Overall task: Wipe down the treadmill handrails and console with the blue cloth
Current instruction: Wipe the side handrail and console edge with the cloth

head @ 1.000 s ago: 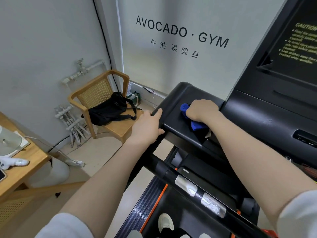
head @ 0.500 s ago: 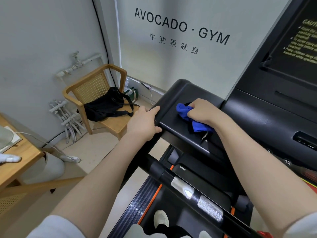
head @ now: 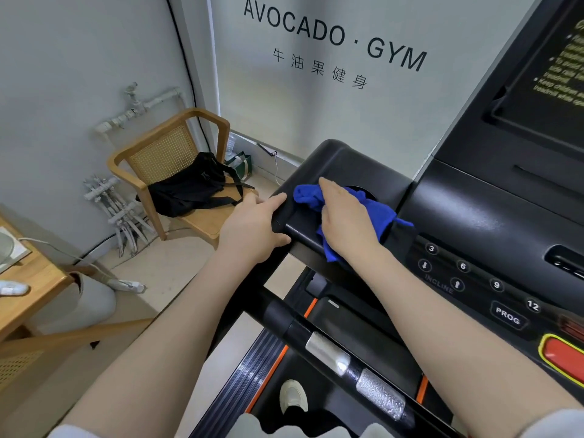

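Blue cloth (head: pixel 376 213) now spread wider on console (head: pixel 341 172); my right hand (head: pixel 346 221) flattened, fingers straight, pressing it; left hand (head: pixel 252 229) still grips console edge.

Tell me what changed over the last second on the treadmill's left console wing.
The right hand opened from a fist into flat fingers, pressing the blue cloth, which spread out wider under it across the console wing toward the cup recess. The left hand stayed gripping the wing's outer edge. The black bag on the wooden chair did not move.
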Motion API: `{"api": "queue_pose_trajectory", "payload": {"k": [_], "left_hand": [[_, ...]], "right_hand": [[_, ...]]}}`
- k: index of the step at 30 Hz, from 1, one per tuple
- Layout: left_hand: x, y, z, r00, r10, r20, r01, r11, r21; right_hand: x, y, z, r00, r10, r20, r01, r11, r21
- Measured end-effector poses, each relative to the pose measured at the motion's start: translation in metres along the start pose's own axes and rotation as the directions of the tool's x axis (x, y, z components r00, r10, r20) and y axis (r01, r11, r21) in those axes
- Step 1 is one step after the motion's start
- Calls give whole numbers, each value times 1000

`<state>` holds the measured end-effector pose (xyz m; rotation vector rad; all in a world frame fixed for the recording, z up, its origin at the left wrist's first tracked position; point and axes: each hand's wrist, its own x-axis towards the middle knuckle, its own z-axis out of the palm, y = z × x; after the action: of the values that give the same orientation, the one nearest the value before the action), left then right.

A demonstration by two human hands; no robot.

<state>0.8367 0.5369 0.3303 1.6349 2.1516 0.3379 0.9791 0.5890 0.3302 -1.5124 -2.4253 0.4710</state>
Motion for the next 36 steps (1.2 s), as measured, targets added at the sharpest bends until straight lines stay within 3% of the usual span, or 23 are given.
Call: {"api": "queue_pose_trajectory", "payload": {"k": [6,14,19,27,30,33,36], "left_hand": [[-3,-2,4,999,37,-37,-37,999,-23],[-4,-1,5,997,49,-56,-50,999,-15],[-5,2,5,1000,7,-22,-6,1000,25],[-8,0,6,1000,-6,-24,6,1000,7],[-8,0,6,1000,-1,-24,1,1000,0],[-8,0,6,1000,13,-27,-13,1000,-4],[-8,-1,6,999,20,-31,-20,1000,3]], "right_hand": [[-41,-6,18,966,-210,152,246,926,-287],[-10,5,17,945,-276,175,322,881,-346],[33,14,9,962,-208,177,259,905,-338],[42,64,-17,1000,-10,4,11,864,-503],[31,72,-25,996,-81,-34,55,880,-472],[19,71,-29,965,-247,-87,196,900,-389],[16,67,-25,927,-374,37,345,808,-478]]}}
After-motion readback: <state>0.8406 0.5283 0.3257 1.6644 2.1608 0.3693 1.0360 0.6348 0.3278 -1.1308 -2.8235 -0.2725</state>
